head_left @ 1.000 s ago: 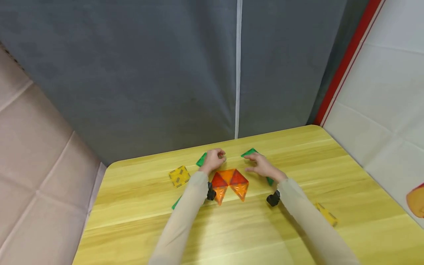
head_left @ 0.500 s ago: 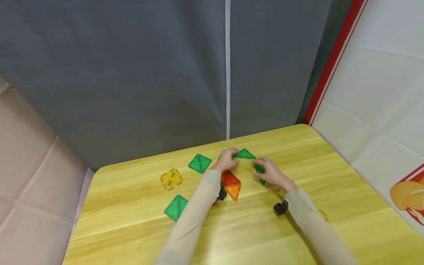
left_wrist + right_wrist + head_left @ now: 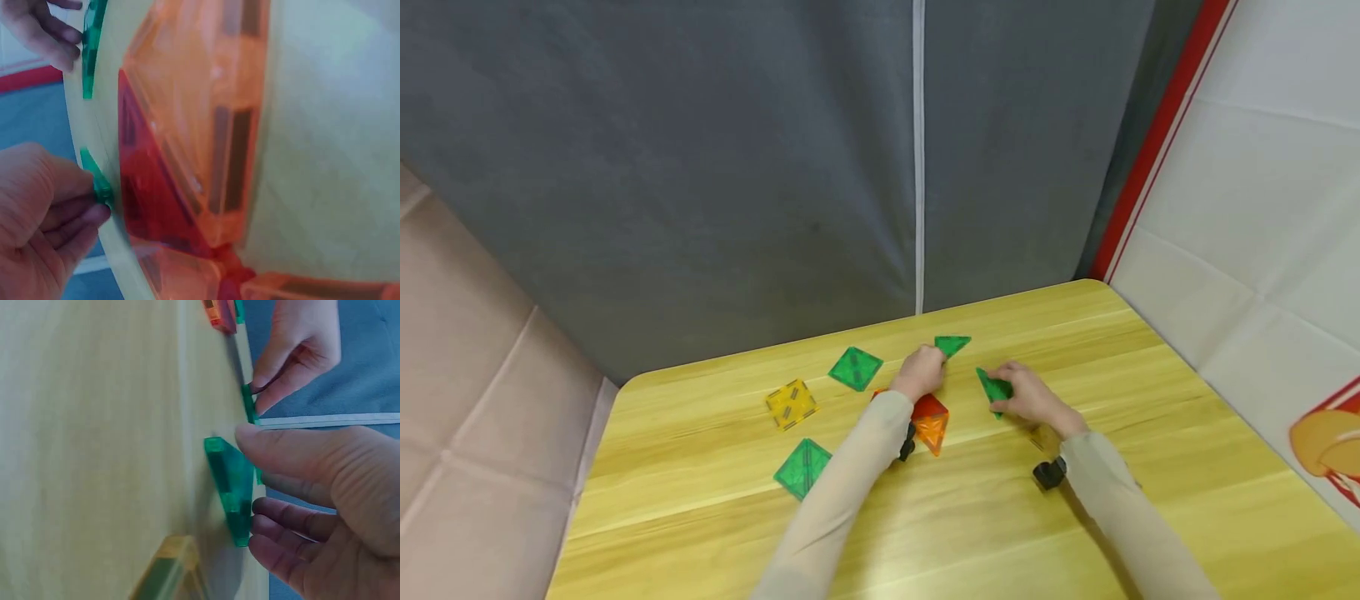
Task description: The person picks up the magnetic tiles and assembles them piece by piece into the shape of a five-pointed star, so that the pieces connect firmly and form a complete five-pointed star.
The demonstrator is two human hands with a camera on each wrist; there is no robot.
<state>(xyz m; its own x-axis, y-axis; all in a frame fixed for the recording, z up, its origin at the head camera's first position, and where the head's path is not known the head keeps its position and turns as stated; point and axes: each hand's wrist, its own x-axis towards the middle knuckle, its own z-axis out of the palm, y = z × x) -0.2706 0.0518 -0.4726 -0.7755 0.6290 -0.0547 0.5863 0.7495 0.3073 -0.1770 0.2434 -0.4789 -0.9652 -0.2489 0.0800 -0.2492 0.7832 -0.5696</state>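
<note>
Between thumb and fingers the left hand pinches a green triangular tile near the table's back edge; the left wrist view shows the same pinch on the tile. To its right, the right hand has thumb and fingers around a second green triangle. In the right wrist view that triangle stands tilted against the fingertips of the right hand. Red and orange tiles, joined together, lie beneath and beside the left wrist, partly hidden by it.
On the left of the wooden table lie a yellow square and two green squares split by diagonals. A yellow tile is partly under the right wrist. A grey curtain hangs behind.
The two green triangles have moved apart and turned. The right hand has shifted right with its triangle, while the left hand has moved over the red and orange tiles and pinches the other triangle.
</note>
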